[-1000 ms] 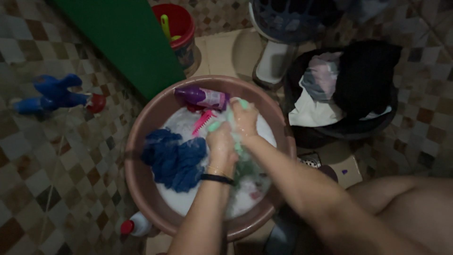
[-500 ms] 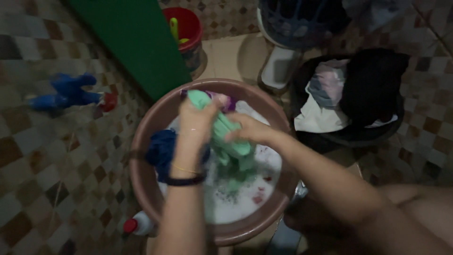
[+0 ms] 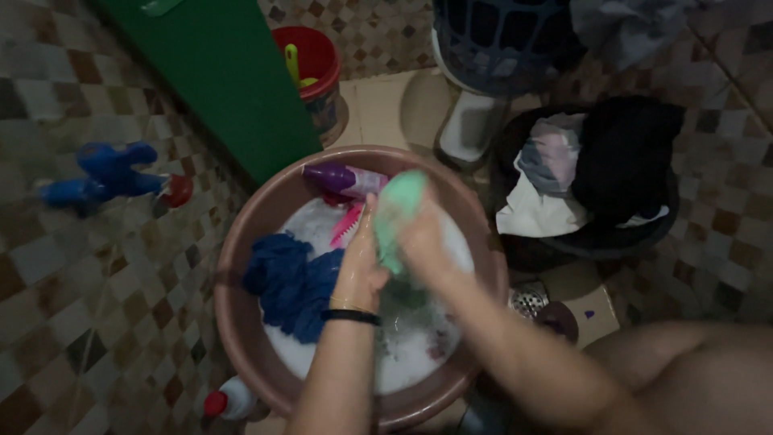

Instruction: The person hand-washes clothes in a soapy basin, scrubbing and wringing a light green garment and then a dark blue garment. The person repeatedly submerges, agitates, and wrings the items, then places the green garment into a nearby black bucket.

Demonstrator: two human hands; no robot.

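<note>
A light green cloth, wet and bunched into a rounded lump at its top, is pressed between both hands above the soapy water of a brown basin. The left hand is closed on its near side, fingers running up along the fabric, a thin gold bangle and a black band on the wrist below. The right hand clasps the far side, though it is smeared by motion and its fingers cannot be told apart. Below the grip the cloth trails darker green into the foam, where its lower end is lost. Just left of the hands lies a heap of dark blue cloth, half sunk in the suds. Just beyond the grip, a pink comb-like brush and a purple bottle rest at the far side of the basin. Farther off to the right stands a dark basket of clothes, black, grey and white. Beyond the basin to the left is a red bucket; a blue toy lies on the tiled floor well to the left, blurred. A white bottle with a red cap is cut off at the lower edge.
</note>
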